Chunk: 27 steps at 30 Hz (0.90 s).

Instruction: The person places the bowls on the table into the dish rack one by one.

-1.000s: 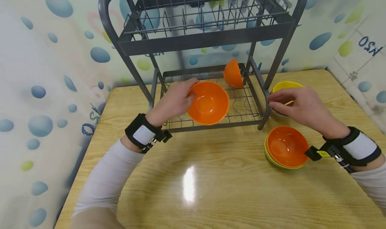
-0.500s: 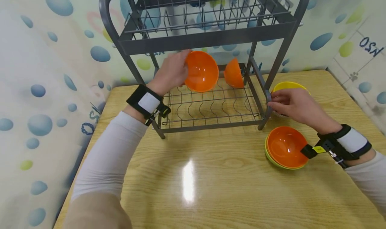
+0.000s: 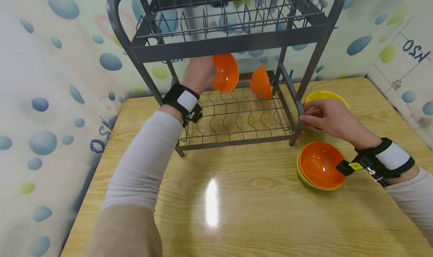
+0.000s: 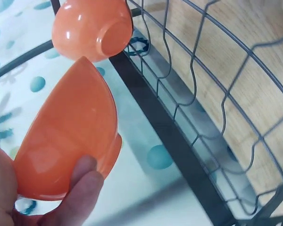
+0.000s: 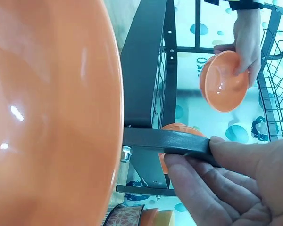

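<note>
My left hand (image 3: 200,73) grips an orange bowl (image 3: 227,73) by its rim, inside the dish rack's lower tier. In the left wrist view, the thumb lies on this bowl (image 4: 68,132), which hangs tilted beside the wire grid. A second orange bowl (image 3: 261,83) stands on edge at the back right of the lower tier, to the right of the held one. My right hand (image 3: 333,117) pinches the grey side bar of the dish rack (image 5: 170,140) between thumb and fingers. Below that hand, an orange bowl (image 3: 321,164) sits nested in a green bowl (image 3: 302,176).
A yellow bowl (image 3: 326,95) stands behind my right hand, partly hidden. The upper wire tier (image 3: 233,42) overhangs the left hand. Beneath everything is a wooden table (image 3: 257,212), against a wall (image 3: 67,80) with blue and green spots.
My left hand has carried the orange bowl up and back, deeper into the lower tier, and the bowl has turned more sideways. The right hand has stayed at the rack's side.
</note>
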Motion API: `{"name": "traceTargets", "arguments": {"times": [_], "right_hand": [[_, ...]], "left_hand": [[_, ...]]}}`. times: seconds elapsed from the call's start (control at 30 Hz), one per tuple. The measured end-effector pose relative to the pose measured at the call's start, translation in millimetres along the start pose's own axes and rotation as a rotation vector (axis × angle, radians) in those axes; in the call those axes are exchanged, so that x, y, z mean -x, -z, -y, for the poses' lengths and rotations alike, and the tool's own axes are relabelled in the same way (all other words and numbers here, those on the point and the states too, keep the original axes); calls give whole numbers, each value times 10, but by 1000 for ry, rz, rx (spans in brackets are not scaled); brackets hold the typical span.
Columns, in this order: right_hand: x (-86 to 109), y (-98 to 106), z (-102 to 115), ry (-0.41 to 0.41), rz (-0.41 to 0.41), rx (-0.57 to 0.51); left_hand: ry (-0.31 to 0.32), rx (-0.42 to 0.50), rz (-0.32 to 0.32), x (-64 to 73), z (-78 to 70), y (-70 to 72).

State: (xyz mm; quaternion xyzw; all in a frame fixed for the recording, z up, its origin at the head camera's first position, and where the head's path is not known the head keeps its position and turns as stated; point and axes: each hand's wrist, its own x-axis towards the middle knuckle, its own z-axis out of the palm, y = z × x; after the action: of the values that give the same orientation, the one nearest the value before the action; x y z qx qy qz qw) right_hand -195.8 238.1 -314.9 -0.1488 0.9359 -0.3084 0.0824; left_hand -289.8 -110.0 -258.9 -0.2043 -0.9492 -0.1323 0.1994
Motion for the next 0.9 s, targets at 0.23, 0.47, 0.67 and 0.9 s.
{"name": "traceTargets", "arguments": {"times": [0.23,0.47,0.67,0.9], "right_hand": [[-5,-5,-17,9,-2,2],[-15,-23,-11,9,4,-13],[-25,-28,-3,27,0,7],[-2,-12,-28,22,7,12]], "left_hand": [[214,-24,141,-124,-3,-221],[301,-136,227,-164,-14,-411],[341,-143,227,-172,-34,-523],[290,-248,220,-165,-111,-651]]}}
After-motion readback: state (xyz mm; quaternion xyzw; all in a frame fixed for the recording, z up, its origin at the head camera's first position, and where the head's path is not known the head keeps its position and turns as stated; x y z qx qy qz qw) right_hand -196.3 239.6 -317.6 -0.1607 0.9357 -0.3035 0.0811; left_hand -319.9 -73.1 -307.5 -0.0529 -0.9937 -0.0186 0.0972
